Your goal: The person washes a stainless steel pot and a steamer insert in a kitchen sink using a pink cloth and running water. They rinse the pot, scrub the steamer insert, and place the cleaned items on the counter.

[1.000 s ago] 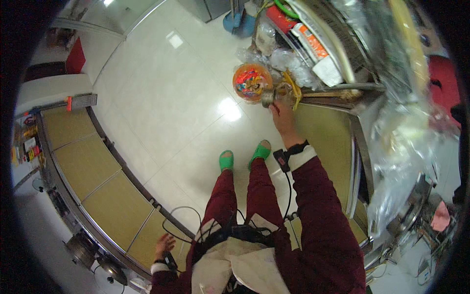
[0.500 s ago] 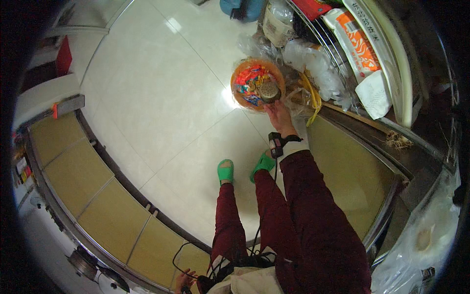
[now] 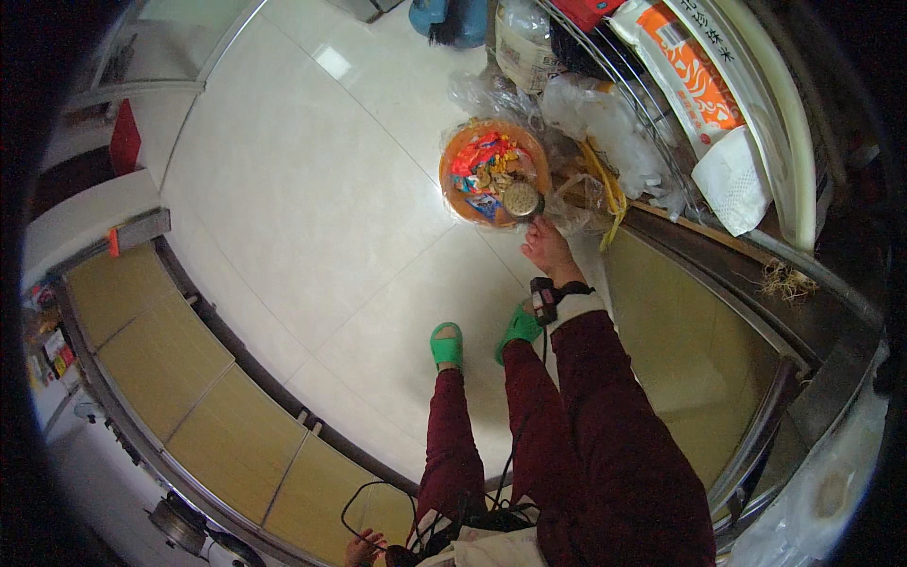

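Note:
My right hand [image 3: 550,249] is closed on the rim of a round sink strainer [image 3: 521,199] with a pale, hole-dotted face. The strainer hangs tilted over the near right side of an orange waste bin [image 3: 454,195], which is lined with clear plastic. Inside the bin lie red, yellow and blue wrappers [image 3: 484,154] and brownish scraps. At the bottom edge my left hand [image 3: 363,545] shows only in part, beside a black cable. Its fingers are loosely apart and nothing shows in them.
A wire rack [image 3: 635,92] with bags and packages stands to the right of the bin. Clear plastic bags [image 3: 605,128] and a yellow strap [image 3: 611,194] hang beside it. Yellowish cabinets [image 3: 170,359] line the left. My feet in green slippers [image 3: 446,346] stand on pale tiles.
The view has shifted slightly. My right hand has drawn a little toward me and right, and the strainer now sits lower against the bin, its face tilted differently.

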`<action>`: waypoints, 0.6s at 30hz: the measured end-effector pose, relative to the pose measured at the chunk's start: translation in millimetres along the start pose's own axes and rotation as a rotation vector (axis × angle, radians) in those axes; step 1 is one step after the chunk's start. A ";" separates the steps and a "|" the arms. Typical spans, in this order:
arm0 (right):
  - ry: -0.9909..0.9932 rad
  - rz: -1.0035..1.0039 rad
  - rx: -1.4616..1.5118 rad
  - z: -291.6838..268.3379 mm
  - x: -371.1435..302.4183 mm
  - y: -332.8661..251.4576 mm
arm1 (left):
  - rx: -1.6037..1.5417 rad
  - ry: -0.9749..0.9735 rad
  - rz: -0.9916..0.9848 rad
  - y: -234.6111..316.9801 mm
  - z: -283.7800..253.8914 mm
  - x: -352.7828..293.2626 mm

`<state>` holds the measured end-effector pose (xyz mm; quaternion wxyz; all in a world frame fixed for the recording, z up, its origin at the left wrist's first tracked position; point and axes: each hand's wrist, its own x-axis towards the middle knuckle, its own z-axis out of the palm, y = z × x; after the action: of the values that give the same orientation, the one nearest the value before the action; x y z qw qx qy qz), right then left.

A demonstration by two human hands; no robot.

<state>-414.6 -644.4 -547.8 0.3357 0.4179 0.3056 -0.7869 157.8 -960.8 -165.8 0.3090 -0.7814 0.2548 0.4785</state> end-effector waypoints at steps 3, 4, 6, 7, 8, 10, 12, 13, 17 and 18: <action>-0.050 0.013 -0.022 -1.2 3.6 3.2 | 0.003 0.005 0.010 4.2 0.5 3.9; -0.145 0.047 -0.002 -2.6 4.1 4.6 | 0.004 0.008 0.013 5.2 0.8 5.0; -0.324 0.048 0.045 -6.7 4.1 5.6 | 0.006 0.013 0.017 7.5 1.3 6.2; -0.343 0.055 0.066 -8.9 3.7 5.4 | 0.006 0.014 0.021 8.6 1.7 6.7; -0.316 0.046 0.089 -11.4 3.0 4.9 | 0.005 0.016 0.023 9.4 1.8 6.6; -0.124 0.040 -0.010 -14.3 2.6 3.4 | 0.007 0.019 0.029 10.6 2.7 6.8; -0.108 0.040 -0.005 -14.9 3.4 2.2 | 0.006 0.021 0.030 10.6 3.5 6.9; -0.210 0.046 0.048 -14.8 4.4 1.4 | 0.006 0.019 0.033 10.8 3.9 7.3; -0.060 -0.013 0.083 -14.7 8.7 1.6 | 0.005 0.021 0.027 10.9 5.4 7.9; -0.129 -0.016 0.073 -16.1 9.1 1.8 | 0.007 0.020 0.027 11.0 5.9 7.5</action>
<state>-409.8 -635.7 -563.4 0.3328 0.3756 0.2580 -0.8256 149.8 -964.8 -177.3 0.3026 -0.7816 0.2703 0.4738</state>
